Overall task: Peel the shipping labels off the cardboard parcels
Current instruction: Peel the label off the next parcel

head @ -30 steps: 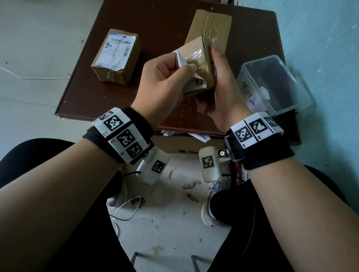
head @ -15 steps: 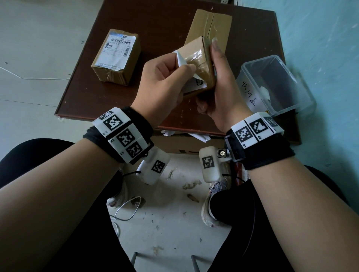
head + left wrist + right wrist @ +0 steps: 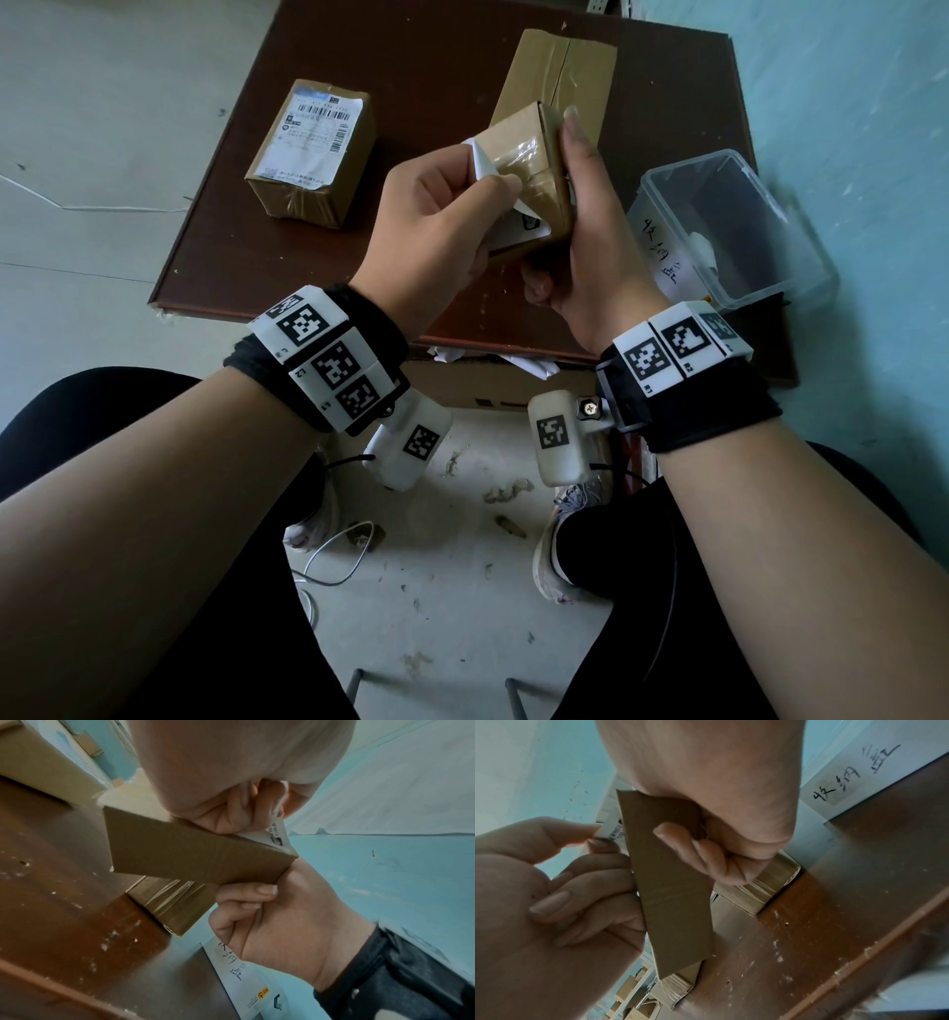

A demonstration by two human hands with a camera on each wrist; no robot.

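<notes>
Both hands (image 3: 436, 226) | cover parcel (image 3: 518, 149) | label (image 3: 480, 167) (mostly hidden)

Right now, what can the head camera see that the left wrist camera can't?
Only the head view shows the still-labelled parcel lying on the table, and the wrist bands. Only the left wrist view shows the held parcel's plain underside. Both show the left hand pinching the white label and the right hand gripping that parcel.

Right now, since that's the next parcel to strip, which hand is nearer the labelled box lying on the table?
Left. The left hand pinches the held parcel's label just right of the labelled box; the right hand grips that parcel farther right.
</notes>
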